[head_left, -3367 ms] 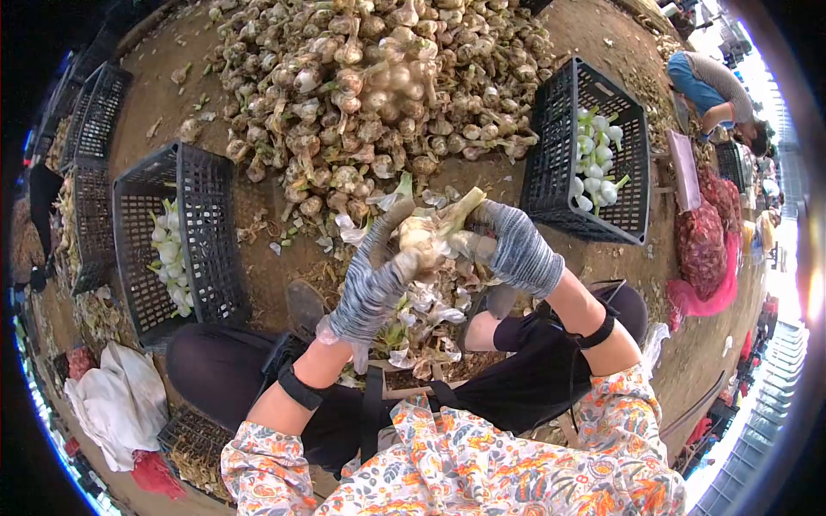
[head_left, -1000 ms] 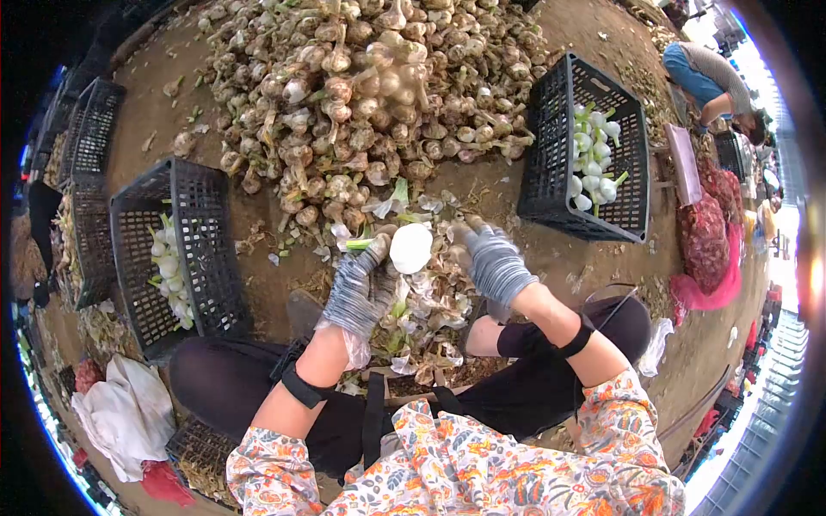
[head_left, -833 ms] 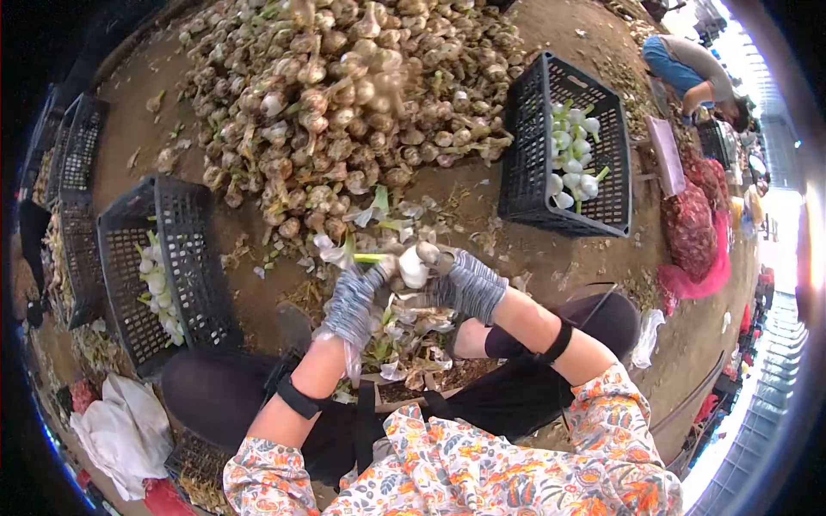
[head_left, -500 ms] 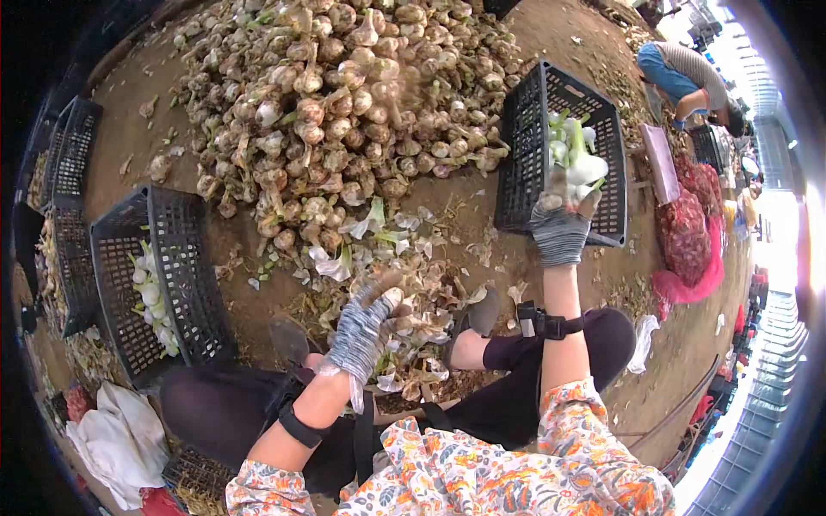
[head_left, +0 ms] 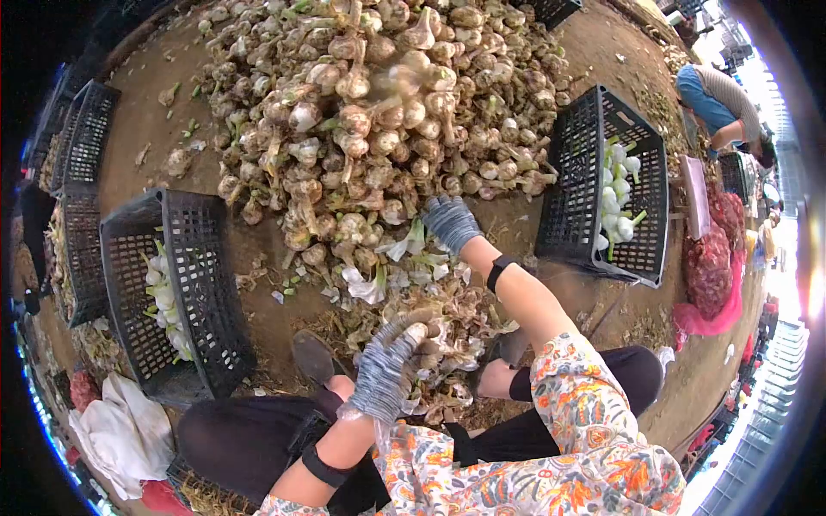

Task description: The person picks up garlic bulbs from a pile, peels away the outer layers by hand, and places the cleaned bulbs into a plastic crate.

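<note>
Brown dirt floor [head_left: 258,301], open-air market

Knitted cloth gloves [head_left: 450,222]; papery garlic [head_left: 379,112]; matt plastic crates [head_left: 185,297]

Right hand [head_left: 450,222]: palm unseen; grasp unclear

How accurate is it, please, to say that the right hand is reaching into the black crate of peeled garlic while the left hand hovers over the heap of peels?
Not quite: the head view shows the right hand at the near edge of the garlic pile, apart from the black crate. The left hand does hover over the heap of peels.
</note>
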### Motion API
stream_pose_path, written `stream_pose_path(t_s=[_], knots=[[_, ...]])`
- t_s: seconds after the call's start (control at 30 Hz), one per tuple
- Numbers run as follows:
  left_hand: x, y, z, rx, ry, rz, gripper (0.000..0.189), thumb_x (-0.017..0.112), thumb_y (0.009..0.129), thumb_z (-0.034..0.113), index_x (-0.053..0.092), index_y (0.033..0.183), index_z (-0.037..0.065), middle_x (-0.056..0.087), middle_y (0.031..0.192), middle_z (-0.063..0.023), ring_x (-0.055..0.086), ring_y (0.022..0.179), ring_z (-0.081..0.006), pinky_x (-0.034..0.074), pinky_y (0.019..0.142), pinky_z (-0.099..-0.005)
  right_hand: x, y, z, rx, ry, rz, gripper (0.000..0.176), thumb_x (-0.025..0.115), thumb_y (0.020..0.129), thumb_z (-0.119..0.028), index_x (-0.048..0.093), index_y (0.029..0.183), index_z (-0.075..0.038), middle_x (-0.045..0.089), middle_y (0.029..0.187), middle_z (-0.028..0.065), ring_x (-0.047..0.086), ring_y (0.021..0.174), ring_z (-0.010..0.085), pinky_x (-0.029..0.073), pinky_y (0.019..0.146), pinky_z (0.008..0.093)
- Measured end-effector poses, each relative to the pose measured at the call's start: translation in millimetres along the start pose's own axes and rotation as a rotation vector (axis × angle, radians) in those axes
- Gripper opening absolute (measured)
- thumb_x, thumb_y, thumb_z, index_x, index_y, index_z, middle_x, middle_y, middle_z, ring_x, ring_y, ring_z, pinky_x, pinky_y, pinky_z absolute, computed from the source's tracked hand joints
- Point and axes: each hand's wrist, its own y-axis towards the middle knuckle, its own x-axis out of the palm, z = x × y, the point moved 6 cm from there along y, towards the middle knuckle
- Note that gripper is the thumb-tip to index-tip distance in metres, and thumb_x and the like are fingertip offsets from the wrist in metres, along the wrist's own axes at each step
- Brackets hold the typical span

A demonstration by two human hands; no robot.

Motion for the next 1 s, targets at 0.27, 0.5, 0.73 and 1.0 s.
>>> stream_pose_path(t_s=[0.27,0.5,0.73,1.0], knots=[[2.4,3.7,-0.8,0.071,0.053,0.026,0.029,0.058,0.082,0.012,0.054,0.11,0.004,0.059,0.093,-0.0038,0.057,0.075,-0.0116,0.048,0.062,-0.0229,-11.8,-39.9,33.1,0.338,0.546,0.049,0.036,0.052,0.078,-0.007,0.05,0.114,-0.009,0.055,0.103,0.0201,0.055,0.093,0.0359,0.045,0.081,0.0364],[24.4,15.8,13.3,0.63,0.531,-0.08,0.071,0.07,0.069,0.002,0.034,0.129,0.004,0.045,0.121,-0.0089,0.048,0.106,-0.018,0.044,0.087,-0.0301,-138.6,-148.8,-6.3,0.566,1.853,-0.09,0.04,0.057,0.084,-0.026,0.047,0.112,0.0,0.058,0.092,0.0077,0.055,0.079,0.0165,0.046,0.07,0.0278],[62.6,-17.7,3.6,0.66,0.436,-0.261,0.068,0.073,0.065,0.002,0.039,0.124,0.005,0.046,0.12,-0.0078,0.047,0.107,-0.0172,0.041,0.091,-0.0288,-171.2,-204.6,-10.4,0.57,1.811,0.082,0.037,0.057,0.084,-0.03,0.053,0.106,0.0,0.059,0.088,0.0048,0.052,0.078,0.0073,0.046,0.067,0.0232],[61.0,-24.3,0.2,0.834,0.632,-0.299,0.068,0.073,0.065,0.001,0.038,0.123,0.005,0.046,0.119,-0.0089,0.047,0.109,-0.019,0.042,0.093,-0.033,-199.5,-212.8,-7.9,0.375,1.511,0.364,0.029,0.057,0.08,-0.011,0.053,0.104,0.004,0.061,0.092,0.0117,0.056,0.084,0.0152,0.045,0.076,0.0271]])
